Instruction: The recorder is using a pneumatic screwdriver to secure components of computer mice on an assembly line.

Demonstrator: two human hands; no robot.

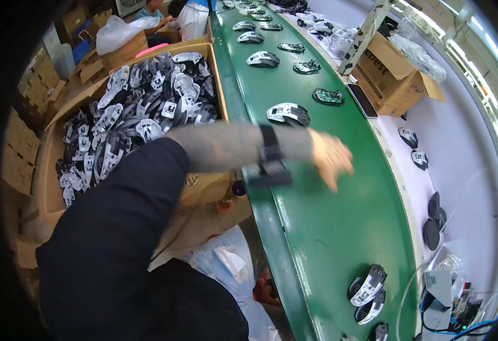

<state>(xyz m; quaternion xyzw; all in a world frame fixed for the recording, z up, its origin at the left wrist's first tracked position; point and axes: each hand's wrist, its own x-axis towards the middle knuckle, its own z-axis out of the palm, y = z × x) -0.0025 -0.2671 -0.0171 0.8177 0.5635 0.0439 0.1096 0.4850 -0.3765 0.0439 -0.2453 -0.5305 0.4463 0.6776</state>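
My left hand (pixel 331 160), with a dark strap (pixel 270 152) on its wrist, reaches over the green conveyor belt (pixel 340 227). It is blurred; the thumb stands apart from the fingers and nothing shows in it. Just beyond it lies a white and black computer mouse shell (pixel 289 114), apart from the hand. Farther up the belt, more mouse shells (pixel 263 59) run beside a row of green-boarded mouse bases (pixel 328 96). Near the belt's lower end, white and black mouse parts (pixel 368 284) lie close together. My right hand is out of sight.
Left of the belt stands a big carton (pixel 219 79) heaped with mouse shells (pixel 147 102). Along the right ledge are a phone (pixel 362 101), an open cardboard box (pixel 385 77), dark oval pieces (pixel 432 233) and electronics with cables (pixel 465 307). A person (pixel 152 17) sits at the far left.
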